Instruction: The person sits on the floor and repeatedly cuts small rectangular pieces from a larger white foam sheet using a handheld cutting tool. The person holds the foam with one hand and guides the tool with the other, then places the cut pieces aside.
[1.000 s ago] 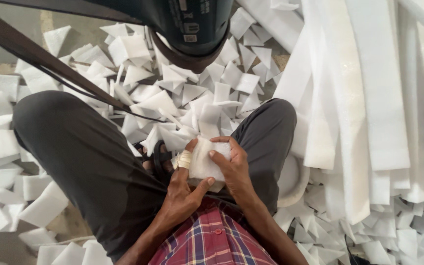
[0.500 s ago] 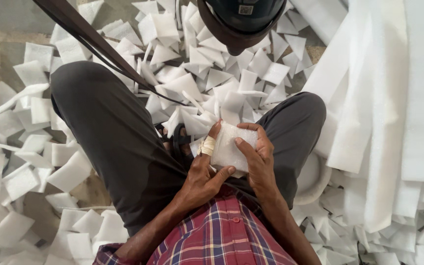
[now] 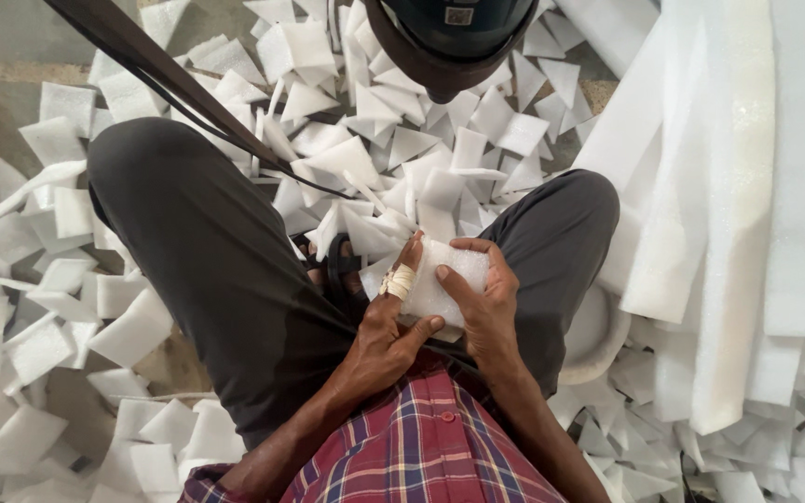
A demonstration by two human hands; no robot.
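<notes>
I sit with my knees apart and hold a white foam piece (image 3: 442, 279) in my lap with both hands. My left hand (image 3: 386, 326) grips its left side and lower edge; a strip of tan tape is wound round the forefinger. My right hand (image 3: 479, 298) clasps the right side, thumb lying across the front face. The foam is a small, roughly square, thick pad. Part of it is hidden behind my fingers.
Several cut white foam squares (image 3: 393, 149) lie heaped on the floor between and around my legs. Long white foam strips (image 3: 738, 205) hang down at the right. A dark strap (image 3: 160, 70) crosses the upper left, and a dark rounded device (image 3: 449, 37) sits at top centre.
The view has shifted, so my hands and the foam pad now sit a little lower and further right in frame. My grip on the pad looks the same.
</notes>
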